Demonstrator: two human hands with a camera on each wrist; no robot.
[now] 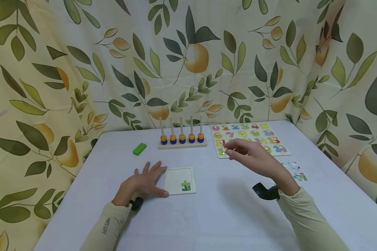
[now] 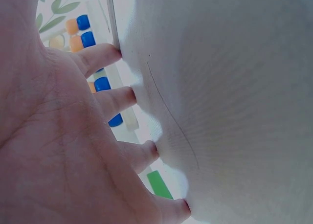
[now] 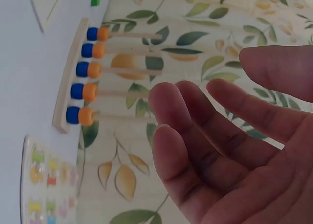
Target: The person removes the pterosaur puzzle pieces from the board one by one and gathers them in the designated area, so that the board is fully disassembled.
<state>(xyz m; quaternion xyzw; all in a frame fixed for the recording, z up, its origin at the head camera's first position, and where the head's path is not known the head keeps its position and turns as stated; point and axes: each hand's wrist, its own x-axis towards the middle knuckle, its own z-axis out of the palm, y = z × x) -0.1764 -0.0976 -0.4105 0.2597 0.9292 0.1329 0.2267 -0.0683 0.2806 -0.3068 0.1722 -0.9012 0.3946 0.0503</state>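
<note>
**Left hand steadies puzzle tray, right hand empty**

Keep your left hand (image 1: 146,181) flat on the worktop (image 1: 226,216), fingers spread, thumb touching the puzzle tray (image 1: 179,180) at near centre. Your right hand (image 1: 254,158) hovers over the number board (image 1: 249,139), fingers loosely apart, holding nothing. Loose puzzle pieces (image 1: 296,171) lie right; pinch one by its edges.

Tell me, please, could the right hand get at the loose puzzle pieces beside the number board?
Probably yes: the right hand hovers empty, and the puzzle pieces lie uncovered on the table just beside its forearm.
</note>
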